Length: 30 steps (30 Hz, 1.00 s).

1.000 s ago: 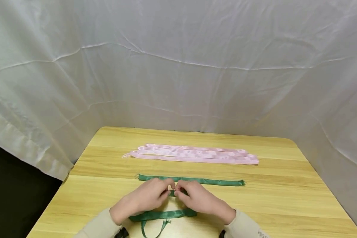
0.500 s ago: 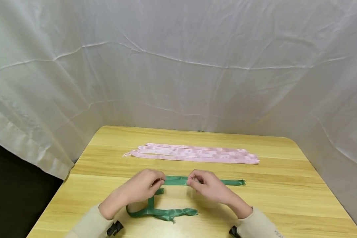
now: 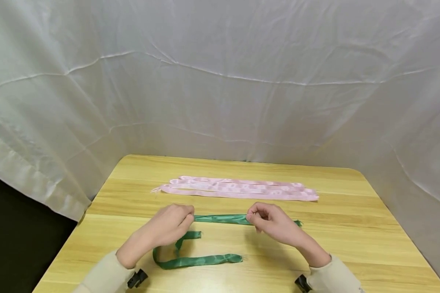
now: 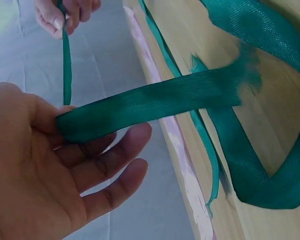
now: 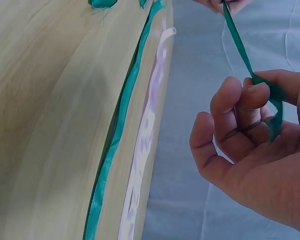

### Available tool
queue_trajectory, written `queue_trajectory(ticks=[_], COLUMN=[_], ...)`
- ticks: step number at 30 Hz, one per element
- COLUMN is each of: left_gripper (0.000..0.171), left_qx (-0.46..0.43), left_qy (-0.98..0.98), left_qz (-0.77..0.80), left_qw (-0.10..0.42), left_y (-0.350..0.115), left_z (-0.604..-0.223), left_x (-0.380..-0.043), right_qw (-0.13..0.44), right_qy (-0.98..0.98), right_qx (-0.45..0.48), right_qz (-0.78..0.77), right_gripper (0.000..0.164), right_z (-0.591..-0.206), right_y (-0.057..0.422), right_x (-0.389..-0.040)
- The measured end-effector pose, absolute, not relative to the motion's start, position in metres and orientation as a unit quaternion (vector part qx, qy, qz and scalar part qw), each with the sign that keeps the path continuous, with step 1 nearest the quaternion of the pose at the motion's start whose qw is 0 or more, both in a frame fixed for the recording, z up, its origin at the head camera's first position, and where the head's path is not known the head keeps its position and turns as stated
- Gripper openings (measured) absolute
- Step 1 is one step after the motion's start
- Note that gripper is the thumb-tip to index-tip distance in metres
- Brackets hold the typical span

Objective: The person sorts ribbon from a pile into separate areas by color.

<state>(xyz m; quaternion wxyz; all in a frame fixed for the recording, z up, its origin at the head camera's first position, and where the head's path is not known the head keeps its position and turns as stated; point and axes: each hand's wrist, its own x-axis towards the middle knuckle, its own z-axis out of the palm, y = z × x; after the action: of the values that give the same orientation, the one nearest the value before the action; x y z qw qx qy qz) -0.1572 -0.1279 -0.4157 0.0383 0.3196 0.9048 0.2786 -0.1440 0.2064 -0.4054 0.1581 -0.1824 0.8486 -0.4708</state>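
A green ribbon (image 4: pixel 140 102) is stretched between my two hands above the table. My left hand (image 3: pixel 170 226) pinches it between thumb and index finger, the other fingers loosely bent, and a length with a frayed end trails from that grip. At the other side my right hand (image 3: pixel 273 224) pinches it near one end, and a short tail (image 5: pixel 275 117) hangs over the palm. Another green ribbon (image 5: pixel 122 105) lies straight across the table behind the hands. Nearer me a curved green ribbon (image 3: pixel 201 261) lies below the left hand; whether it joins the held one I cannot tell.
Several pink ribbon strands (image 3: pixel 238 189) lie side by side toward the back of the wooden table (image 3: pixel 352 228). Pale cloth (image 3: pixel 220 101) hangs behind the table and along its sides. A black wrist fitting (image 3: pixel 137 278) shows at the left cuff.
My hands have moved apart from the middle, left hand leftward and right hand rightward, drawing the green ribbon between them. The curved ribbon in front has shifted and opened out. Pink strands stay put.
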Motion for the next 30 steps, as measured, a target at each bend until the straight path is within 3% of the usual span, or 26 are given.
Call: queue_trajectory(ticks=[7,12,17,30], left_gripper=[0.046,0.043,0.041,0.041], left_qx=[0.312,0.327,0.328,0.306], left_qy=[0.91,0.906,0.903,0.901], left_qz=[0.272,0.267,0.276,0.29], left_qw=[0.037,0.001,0.001,0.103], left_y=[-0.124,-0.126,-0.13,-0.16], left_z=[-0.418,-0.417,-0.415,-0.422], left_x=[-0.157,-0.159,-0.161,-0.172], right_qw=[0.152,0.137,0.125,0.071], right_qy=[0.853,0.86,0.862,0.888], right_qx=[-0.187,-0.181,-0.179,-0.127], right_qz=[-0.464,-0.457,-0.458,-0.435], right_gripper=[0.027,0.023,0.023,0.02], right_z=[-0.403,-0.4,-0.401,-0.407], right_y=[0.205,0.209,0.216,0.242], right_x=[-0.144,-0.146,-0.148,-0.146])
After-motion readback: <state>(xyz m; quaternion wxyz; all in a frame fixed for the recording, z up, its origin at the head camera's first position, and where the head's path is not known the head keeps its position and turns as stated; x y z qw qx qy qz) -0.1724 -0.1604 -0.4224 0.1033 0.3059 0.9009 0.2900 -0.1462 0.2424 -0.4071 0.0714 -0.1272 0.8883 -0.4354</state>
